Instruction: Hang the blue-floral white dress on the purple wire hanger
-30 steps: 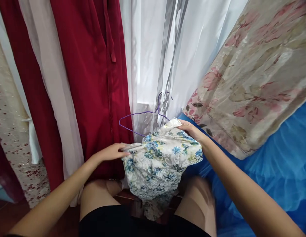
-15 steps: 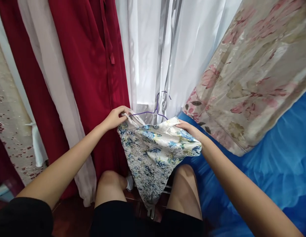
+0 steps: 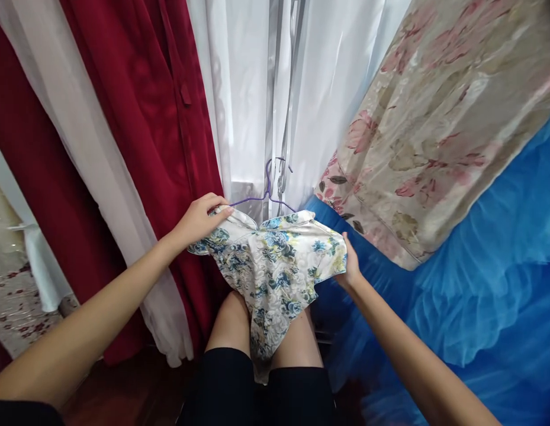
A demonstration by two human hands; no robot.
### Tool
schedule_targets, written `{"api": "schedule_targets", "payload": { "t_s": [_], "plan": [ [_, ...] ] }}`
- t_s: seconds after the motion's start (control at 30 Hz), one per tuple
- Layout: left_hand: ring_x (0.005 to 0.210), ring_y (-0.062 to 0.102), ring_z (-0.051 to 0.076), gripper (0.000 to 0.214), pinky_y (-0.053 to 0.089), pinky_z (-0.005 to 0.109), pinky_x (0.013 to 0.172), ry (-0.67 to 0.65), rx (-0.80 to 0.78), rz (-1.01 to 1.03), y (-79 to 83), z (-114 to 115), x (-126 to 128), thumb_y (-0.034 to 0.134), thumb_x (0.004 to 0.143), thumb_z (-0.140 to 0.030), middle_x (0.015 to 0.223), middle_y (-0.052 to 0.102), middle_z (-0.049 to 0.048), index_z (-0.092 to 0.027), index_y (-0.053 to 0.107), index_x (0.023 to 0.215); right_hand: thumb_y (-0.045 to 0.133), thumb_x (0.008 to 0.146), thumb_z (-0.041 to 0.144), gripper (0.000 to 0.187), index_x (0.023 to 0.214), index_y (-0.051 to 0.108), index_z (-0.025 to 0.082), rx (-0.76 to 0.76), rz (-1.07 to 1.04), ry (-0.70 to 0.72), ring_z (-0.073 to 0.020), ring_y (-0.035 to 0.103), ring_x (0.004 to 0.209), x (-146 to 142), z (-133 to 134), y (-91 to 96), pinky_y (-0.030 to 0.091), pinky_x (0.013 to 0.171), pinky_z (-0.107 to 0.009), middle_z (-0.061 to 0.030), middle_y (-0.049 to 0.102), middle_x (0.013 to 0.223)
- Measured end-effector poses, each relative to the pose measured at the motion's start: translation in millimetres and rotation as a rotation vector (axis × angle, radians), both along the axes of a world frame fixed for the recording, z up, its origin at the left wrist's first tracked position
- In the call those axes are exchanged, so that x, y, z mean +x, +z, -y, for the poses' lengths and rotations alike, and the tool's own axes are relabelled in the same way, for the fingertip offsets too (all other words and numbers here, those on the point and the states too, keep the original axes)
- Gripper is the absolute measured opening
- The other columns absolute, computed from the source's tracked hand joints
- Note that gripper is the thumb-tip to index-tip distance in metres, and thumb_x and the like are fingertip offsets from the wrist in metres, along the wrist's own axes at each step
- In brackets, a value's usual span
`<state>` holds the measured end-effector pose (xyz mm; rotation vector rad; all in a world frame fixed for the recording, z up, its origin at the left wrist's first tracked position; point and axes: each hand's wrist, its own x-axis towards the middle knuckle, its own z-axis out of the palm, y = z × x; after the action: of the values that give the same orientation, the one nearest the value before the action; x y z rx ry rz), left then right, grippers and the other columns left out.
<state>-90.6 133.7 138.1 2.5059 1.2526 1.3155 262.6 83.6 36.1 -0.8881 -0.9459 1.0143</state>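
Note:
A white garment with blue floral print [image 3: 279, 266] hangs over a purple hanger [image 3: 268, 192], whose hook rises above the neckline. My left hand [image 3: 202, 218] grips the garment's left shoulder, thumb on top of the cloth. At the right sleeve, my right hand [image 3: 351, 263] holds the edge of the fabric; most of its fingers are hidden behind it. The lower part of the garment drapes down between my knees.
Dark red cloth [image 3: 141, 118] and a pale pink length [image 3: 92, 160] hang at the left. White drapery [image 3: 239, 89] is straight ahead. To the right hang a pink-flowered beige cloth [image 3: 417, 160] and ruffled blue fabric [image 3: 461, 302].
My left hand has pulled the shoulder cloth over the hanger's left arm, so the neckline now lies on both sides. My right hand has shifted to the sleeve edge. The view has turned slightly.

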Motion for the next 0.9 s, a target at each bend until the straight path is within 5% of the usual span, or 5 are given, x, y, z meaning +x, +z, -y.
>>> {"api": "schedule_targets", "payload": {
  "t_s": [0.23, 0.43, 0.57, 0.63, 0.9],
  "plan": [
    [0.089, 0.061, 0.020, 0.016, 0.047, 0.032, 0.082, 0.074, 0.197, 0.092, 7.1, 2.6, 30.1, 0.060, 0.089, -0.030, 0.097, 0.066, 0.0039, -0.020, 0.070, 0.096, 0.069, 0.079, 0.065, 0.057, 0.058, 0.037, 0.024, 0.264, 0.076, -0.411, -0.0102, 0.033, 0.048, 2.4, -12.0, 50.4, 0.032, 0.045, -0.025, 0.0072, 0.035, 0.051],
    [0.073, 0.057, 0.017, 0.019, 0.044, 0.029, 0.069, 0.064, 0.174, 0.251, 3.3, -12.6, 31.1, 0.062, 0.090, -0.036, 0.084, 0.066, 0.0026, -0.018, 0.068, 0.094, 0.059, 0.091, 0.060, 0.048, 0.061, 0.047, 0.024, 0.333, 0.294, -0.142, -0.0152, 0.046, 0.056, -38.2, 27.9, 101.9, 0.041, 0.053, -0.027, 0.0020, 0.044, 0.057],
    [0.054, 0.044, 0.013, 0.043, 0.035, 0.028, 0.054, 0.084, 0.076, 0.653, -19.0, -9.7, 19.5, 0.049, 0.096, -0.056, 0.061, 0.048, -0.0015, -0.019, 0.065, 0.082, 0.044, 0.100, 0.057, 0.046, 0.087, 0.070, 0.022, 0.594, 0.782, 0.498, -0.0212, 0.062, 0.084, -61.7, 97.0, 99.5, 0.051, 0.081, -0.034, -0.0053, 0.067, 0.087],
    [0.050, 0.040, 0.012, 0.052, 0.036, 0.028, 0.052, 0.019, -0.009, 0.855, -24.6, -2.6, 22.1, 0.041, 0.096, -0.063, 0.056, 0.041, -0.0027, -0.020, 0.061, 0.075, 0.045, 0.102, 0.053, 0.040, 0.111, 0.070, 0.023, 0.630, 0.898, 0.648, -0.0239, 0.063, 0.102, -63.9, 110.5, 95.2, 0.049, 0.096, -0.038, -0.0074, 0.070, 0.108],
    [0.044, 0.027, 0.008, 0.049, 0.042, 0.027, 0.057, -0.670, -0.496, 1.082, -3.0, 68.9, 91.7, 0.052, 0.094, -0.059, 0.052, 0.023, -0.0069, -0.021, 0.046, 0.063, 0.056, 0.099, 0.042, 0.036, 0.130, 0.063, 0.025, 0.532, 0.889, 0.141, -0.0266, 0.060, 0.116, -52.2, 38.4, 51.3, 0.045, 0.101, -0.039, -0.0084, 0.066, 0.128]
  ]
}}
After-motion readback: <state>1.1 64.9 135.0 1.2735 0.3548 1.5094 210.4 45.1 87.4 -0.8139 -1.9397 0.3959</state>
